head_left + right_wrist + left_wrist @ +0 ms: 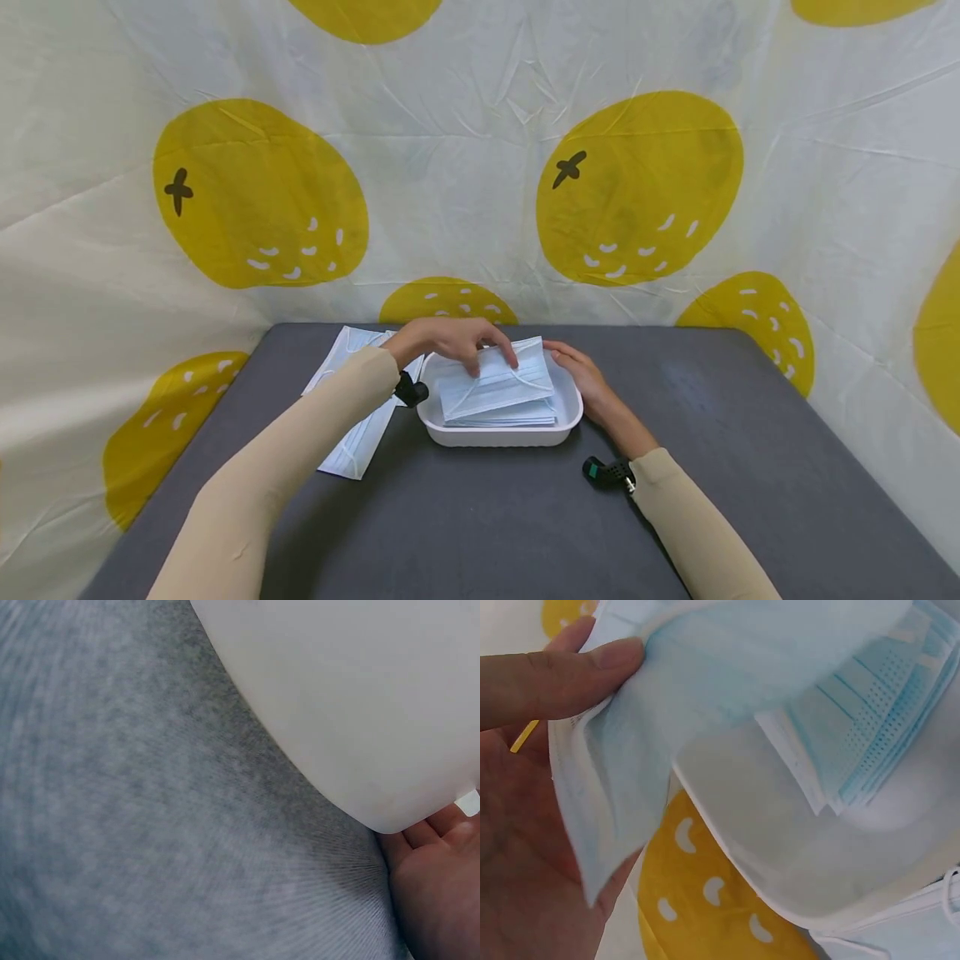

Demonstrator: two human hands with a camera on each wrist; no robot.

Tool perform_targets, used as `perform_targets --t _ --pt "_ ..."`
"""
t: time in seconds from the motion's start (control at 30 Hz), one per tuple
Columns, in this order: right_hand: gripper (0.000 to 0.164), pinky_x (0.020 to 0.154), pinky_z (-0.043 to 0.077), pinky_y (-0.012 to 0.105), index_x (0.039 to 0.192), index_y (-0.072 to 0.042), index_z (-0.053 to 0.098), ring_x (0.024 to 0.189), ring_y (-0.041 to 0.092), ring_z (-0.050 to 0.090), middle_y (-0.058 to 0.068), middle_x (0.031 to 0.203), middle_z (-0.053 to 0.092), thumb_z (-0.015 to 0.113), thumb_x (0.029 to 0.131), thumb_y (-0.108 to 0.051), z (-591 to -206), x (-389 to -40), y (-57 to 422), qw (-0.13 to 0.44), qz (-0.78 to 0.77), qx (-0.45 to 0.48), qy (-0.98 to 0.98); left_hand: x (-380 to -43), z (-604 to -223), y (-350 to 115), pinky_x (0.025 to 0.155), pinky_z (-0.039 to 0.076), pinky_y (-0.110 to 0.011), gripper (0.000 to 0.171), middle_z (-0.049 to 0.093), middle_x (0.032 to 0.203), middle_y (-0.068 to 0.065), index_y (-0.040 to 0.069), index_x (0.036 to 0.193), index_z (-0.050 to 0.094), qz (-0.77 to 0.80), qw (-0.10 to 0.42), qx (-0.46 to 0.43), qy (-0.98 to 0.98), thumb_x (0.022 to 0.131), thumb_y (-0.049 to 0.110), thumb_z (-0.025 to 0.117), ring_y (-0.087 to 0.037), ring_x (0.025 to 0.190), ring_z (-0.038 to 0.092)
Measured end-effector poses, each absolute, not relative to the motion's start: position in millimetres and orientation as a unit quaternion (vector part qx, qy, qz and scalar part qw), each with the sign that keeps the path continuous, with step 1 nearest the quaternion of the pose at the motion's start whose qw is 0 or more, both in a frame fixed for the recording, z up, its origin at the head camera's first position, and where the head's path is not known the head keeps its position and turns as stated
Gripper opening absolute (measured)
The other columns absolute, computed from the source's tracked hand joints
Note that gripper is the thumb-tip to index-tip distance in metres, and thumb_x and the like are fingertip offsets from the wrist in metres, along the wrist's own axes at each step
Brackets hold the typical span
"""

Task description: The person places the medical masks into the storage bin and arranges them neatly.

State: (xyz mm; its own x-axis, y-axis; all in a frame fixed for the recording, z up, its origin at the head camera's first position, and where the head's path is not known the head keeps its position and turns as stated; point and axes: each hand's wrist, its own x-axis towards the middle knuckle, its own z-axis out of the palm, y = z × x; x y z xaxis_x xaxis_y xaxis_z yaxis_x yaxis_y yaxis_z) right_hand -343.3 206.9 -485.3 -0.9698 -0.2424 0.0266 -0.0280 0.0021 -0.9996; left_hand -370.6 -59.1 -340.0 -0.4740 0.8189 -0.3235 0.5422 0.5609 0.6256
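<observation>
A light blue face mask (498,385) is pinched in my left hand (459,336) over a white plastic tub (487,437). The left wrist view shows the thumb (592,675) pressing on one end of that mask, which bends below the grip. Under it, inside the tub, lies a stack of pleated masks (870,727). My right hand (583,379) rests against the tub's right side with its fingers extended toward the far corner. In the right wrist view the tub's wall (360,705) hides part of those fingers.
More face masks (360,442) lie loosely on the dark grey table (480,517), left of the tub and partly behind the left forearm. Behind the table's far edge hangs a white cloth (450,167) printed with large yellow fruit.
</observation>
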Motion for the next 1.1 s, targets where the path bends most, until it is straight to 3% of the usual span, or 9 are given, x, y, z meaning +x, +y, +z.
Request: perform_targets --t 0.13,0.37,0.77,1.1 --pt "0.044 0.1 0.05 0.021 0.151 -0.004 0.052 0.119 0.003 0.06 0.003 0.146 0.058 0.046 0.111 -0.024 -485 -343 204 0.078 -0.7 -0.11 0.702 -372 -342 -52 0.118 0.04 -0.04 0.059 0.06 0.145 -0.003 0.018 0.128 0.073 0.202 0.324 0.41 0.828 0.078 -0.014 0.067 -0.021 0.127 0.049" --pt "0.043 0.097 0.048 0.015 0.151 -0.005 0.052 0.122 0.0 0.056 0.014 0.16 0.046 0.042 0.112 -0.02 -482 -342 201 0.079 -0.692 -0.122 0.707 -373 -348 -43 0.117 0.039 -0.038 0.061 0.061 0.145 -0.002 0.019 0.125 0.075 0.188 0.345 0.404 0.826 0.077 -0.017 0.064 -0.019 0.129 0.049" --pt "0.044 0.096 0.049 0.016 0.151 -0.004 0.052 0.116 -0.001 0.06 0.017 0.158 0.048 0.043 0.112 -0.022 -482 -342 201 0.077 -0.692 -0.119 0.708 -378 -360 -30 0.123 0.036 -0.041 0.067 0.055 0.152 -0.005 0.018 0.126 0.074 0.152 0.367 0.393 0.829 0.076 -0.024 0.059 -0.02 0.14 0.045" --pt "0.043 0.096 0.049 0.014 0.15 -0.004 0.052 0.119 -0.001 0.058 0.016 0.159 0.046 0.042 0.112 -0.021 -483 -342 200 0.078 -0.696 -0.12 0.704 -378 -367 -27 0.123 0.035 -0.044 0.07 0.044 0.162 -0.007 0.025 0.124 0.073 0.139 0.357 0.354 0.853 0.078 -0.025 0.058 -0.023 0.144 0.04"
